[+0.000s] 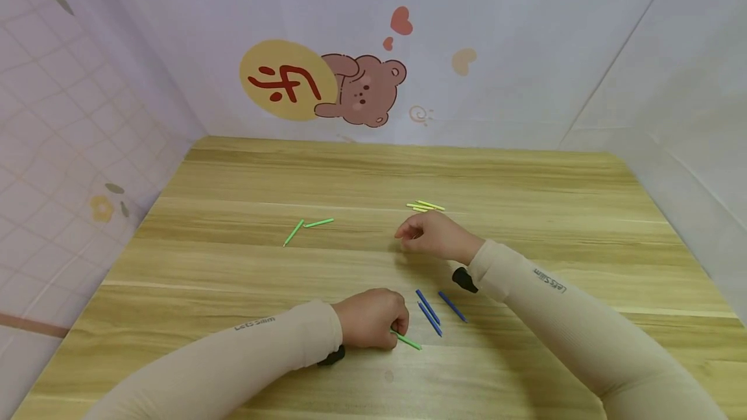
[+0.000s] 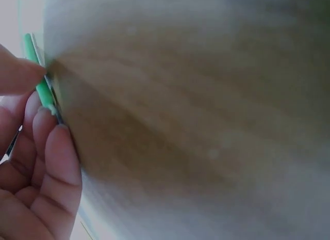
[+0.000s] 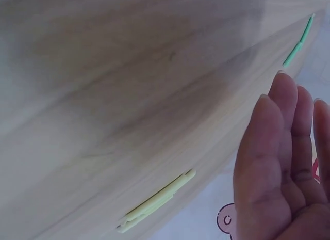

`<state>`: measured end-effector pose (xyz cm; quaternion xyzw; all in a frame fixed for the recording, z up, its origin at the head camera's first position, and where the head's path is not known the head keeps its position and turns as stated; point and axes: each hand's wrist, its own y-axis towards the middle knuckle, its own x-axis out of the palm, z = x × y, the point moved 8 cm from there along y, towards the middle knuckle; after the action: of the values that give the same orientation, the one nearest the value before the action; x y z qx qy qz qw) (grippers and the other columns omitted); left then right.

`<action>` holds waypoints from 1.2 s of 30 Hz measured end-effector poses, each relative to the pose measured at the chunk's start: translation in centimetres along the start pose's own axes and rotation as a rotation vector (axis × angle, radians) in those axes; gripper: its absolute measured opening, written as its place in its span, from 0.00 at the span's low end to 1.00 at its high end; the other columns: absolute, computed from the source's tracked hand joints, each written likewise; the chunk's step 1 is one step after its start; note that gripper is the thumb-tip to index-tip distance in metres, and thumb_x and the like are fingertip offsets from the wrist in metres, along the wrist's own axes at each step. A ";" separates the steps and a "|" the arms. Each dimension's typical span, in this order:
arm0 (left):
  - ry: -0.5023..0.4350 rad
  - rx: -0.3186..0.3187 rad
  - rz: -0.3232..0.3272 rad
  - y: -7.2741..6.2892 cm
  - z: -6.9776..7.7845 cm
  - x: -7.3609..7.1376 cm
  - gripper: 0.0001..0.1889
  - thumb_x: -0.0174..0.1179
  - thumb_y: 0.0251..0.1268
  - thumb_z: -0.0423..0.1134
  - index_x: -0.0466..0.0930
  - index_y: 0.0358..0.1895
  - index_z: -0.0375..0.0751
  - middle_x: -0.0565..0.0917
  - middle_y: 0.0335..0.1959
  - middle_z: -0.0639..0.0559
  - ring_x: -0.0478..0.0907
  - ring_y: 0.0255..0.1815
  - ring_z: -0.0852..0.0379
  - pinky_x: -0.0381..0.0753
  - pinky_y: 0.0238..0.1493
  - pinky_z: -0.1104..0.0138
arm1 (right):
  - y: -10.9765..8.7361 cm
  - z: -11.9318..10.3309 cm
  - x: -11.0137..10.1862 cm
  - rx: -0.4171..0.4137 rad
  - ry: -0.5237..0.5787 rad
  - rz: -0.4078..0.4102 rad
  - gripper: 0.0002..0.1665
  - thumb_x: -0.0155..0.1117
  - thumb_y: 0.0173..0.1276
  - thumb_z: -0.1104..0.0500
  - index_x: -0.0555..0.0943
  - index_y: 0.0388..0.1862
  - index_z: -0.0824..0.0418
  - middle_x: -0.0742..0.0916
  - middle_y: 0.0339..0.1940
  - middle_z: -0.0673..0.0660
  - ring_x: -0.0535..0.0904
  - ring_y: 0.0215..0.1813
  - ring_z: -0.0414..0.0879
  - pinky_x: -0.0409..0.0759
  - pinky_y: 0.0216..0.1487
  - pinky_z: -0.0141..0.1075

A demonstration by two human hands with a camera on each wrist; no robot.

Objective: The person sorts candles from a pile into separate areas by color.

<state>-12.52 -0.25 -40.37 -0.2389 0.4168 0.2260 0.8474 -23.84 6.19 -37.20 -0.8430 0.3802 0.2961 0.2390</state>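
Observation:
My left hand (image 1: pixel 373 318) pinches a thin green stick (image 1: pixel 408 341) between thumb and fingers, low over the table near its front. In the left wrist view, the green stick (image 2: pixel 31 46) has a small pale tip at the finger end. Three blue sticks (image 1: pixel 429 318) lie just right of that hand. My right hand (image 1: pixel 438 236) holds nothing; its fingers are loosely bent above the table, just in front of a small bunch of yellow sticks (image 1: pixel 430 205). The right wrist view shows its fingers relaxed, with the yellow sticks (image 3: pixel 157 203) lying close together.
Two more green sticks (image 1: pixel 318 222) lie end to end at an angle, left of centre on the wood-patterned table (image 1: pixel 222 264). A white wall sheet (image 1: pixel 513 96) with a printed bear rises at the back edge, and similar sheets stand on both sides.

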 end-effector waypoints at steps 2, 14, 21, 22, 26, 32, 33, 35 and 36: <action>-0.013 -0.010 0.002 0.0 -0.2 0.0 0.07 0.66 0.46 0.28 0.82 0.27 0.47 0.72 0.24 0.64 0.67 0.28 0.69 0.67 0.33 0.78 | -0.2 0.1 0.0 0.000 -0.001 0.006 0.11 0.64 0.65 0.64 0.84 0.45 0.66 0.87 0.40 0.55 0.80 0.43 0.45 0.78 0.46 0.38; -0.103 -0.048 0.034 -0.3 -1.1 -0.7 0.08 0.65 0.49 0.27 0.80 0.26 0.46 0.73 0.23 0.62 0.67 0.27 0.68 0.69 0.33 0.76 | -1.5 0.7 0.1 0.029 0.018 0.023 0.11 0.64 0.63 0.67 0.83 0.45 0.67 0.87 0.38 0.54 0.80 0.42 0.44 0.77 0.45 0.36; -0.138 -0.031 0.083 -0.5 -1.4 -1.5 0.08 0.64 0.48 0.26 0.80 0.25 0.44 0.73 0.23 0.61 0.67 0.27 0.68 0.69 0.32 0.76 | -2.3 0.8 0.4 0.040 0.029 0.020 0.10 0.64 0.63 0.67 0.84 0.43 0.68 0.88 0.39 0.57 0.79 0.40 0.41 0.78 0.45 0.36; -0.143 -0.032 0.087 -0.5 -1.5 -1.5 0.07 0.63 0.48 0.26 0.80 0.25 0.44 0.73 0.23 0.61 0.67 0.27 0.68 0.69 0.33 0.76 | -2.4 0.9 0.5 0.046 0.035 0.015 0.10 0.63 0.64 0.67 0.84 0.43 0.68 0.88 0.39 0.57 0.79 0.40 0.41 0.78 0.45 0.36; -0.169 -0.044 0.097 -0.6 -1.8 -1.8 0.07 0.63 0.50 0.26 0.81 0.26 0.44 0.74 0.24 0.61 0.67 0.28 0.67 0.70 0.33 0.75 | -2.8 1.3 0.7 0.081 0.048 0.006 0.10 0.63 0.63 0.67 0.83 0.43 0.68 0.88 0.39 0.56 0.80 0.40 0.42 0.78 0.45 0.37; -0.192 -0.057 0.112 -0.7 -2.1 -2.1 0.06 0.63 0.51 0.26 0.81 0.27 0.42 0.74 0.25 0.59 0.68 0.28 0.66 0.71 0.34 0.75 | -3.3 1.5 0.8 0.088 -0.019 0.033 0.09 0.63 0.59 0.68 0.85 0.40 0.65 0.87 0.34 0.51 0.79 0.37 0.40 0.78 0.44 0.36; -0.196 -0.060 0.115 -0.8 -2.2 -2.1 0.06 0.63 0.51 0.26 0.81 0.27 0.41 0.75 0.25 0.59 0.68 0.28 0.66 0.71 0.34 0.74 | -3.3 1.5 0.8 0.085 -0.027 0.036 0.09 0.63 0.59 0.68 0.85 0.39 0.65 0.87 0.33 0.51 0.79 0.37 0.40 0.78 0.43 0.36; -0.202 -0.062 0.118 -0.8 -2.2 -2.2 0.06 0.63 0.51 0.25 0.81 0.27 0.41 0.75 0.25 0.58 0.68 0.28 0.66 0.71 0.34 0.74 | -3.5 1.4 0.9 0.081 -0.051 0.043 0.08 0.64 0.59 0.67 0.85 0.38 0.64 0.87 0.32 0.50 0.79 0.35 0.39 0.78 0.42 0.35; -0.204 -0.065 0.118 -0.8 -2.3 -2.2 0.06 0.63 0.51 0.25 0.81 0.27 0.41 0.75 0.25 0.58 0.69 0.28 0.66 0.71 0.34 0.74 | -3.6 1.4 1.0 0.082 -0.059 0.045 0.08 0.64 0.59 0.67 0.85 0.37 0.63 0.87 0.32 0.49 0.78 0.35 0.39 0.77 0.41 0.35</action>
<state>-14.61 -2.66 -39.65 -0.2170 0.3341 0.3121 0.8625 -20.94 8.78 -38.22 -0.8148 0.4037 0.3101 0.2775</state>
